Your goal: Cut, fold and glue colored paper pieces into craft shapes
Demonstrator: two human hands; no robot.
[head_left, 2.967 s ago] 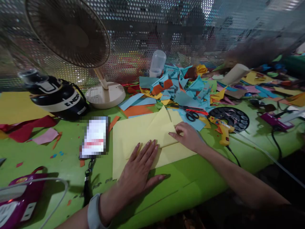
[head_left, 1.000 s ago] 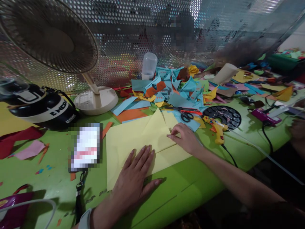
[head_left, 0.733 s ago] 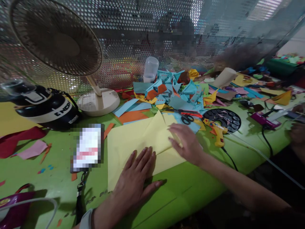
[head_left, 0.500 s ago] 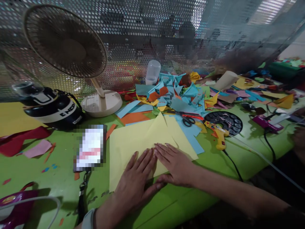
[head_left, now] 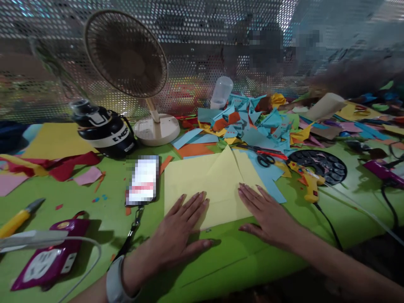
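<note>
A sheet of pale yellow paper point(head_left: 217, 185) lies on the green table in front of me, with a pointed folded flap standing out at its far edge. My left hand point(head_left: 186, 225) rests flat on its near left part, fingers stretched out and thumb apart. On the near right part lies my right hand point(head_left: 268, 214), its fingers also extended and flat. Neither hand grips anything. Beyond the sheet are light blue paper pieces point(head_left: 274, 185) and black-handled scissors point(head_left: 265, 160).
Left stand a phone point(head_left: 143, 179) on a strap, a purple power strip point(head_left: 59, 252), a black bottle point(head_left: 107, 134) and a fan point(head_left: 156, 128). Right lie a yellow glue gun point(head_left: 311, 185) with its cord and a black palette point(head_left: 328, 168). Blue folded paper point(head_left: 249, 118) is heaped behind.
My hands have slid apart from the middle of the yellow sheet, the right one moving to the right. The view has turned left, bringing more of the power strip and a yellow-handled tool into sight.
</note>
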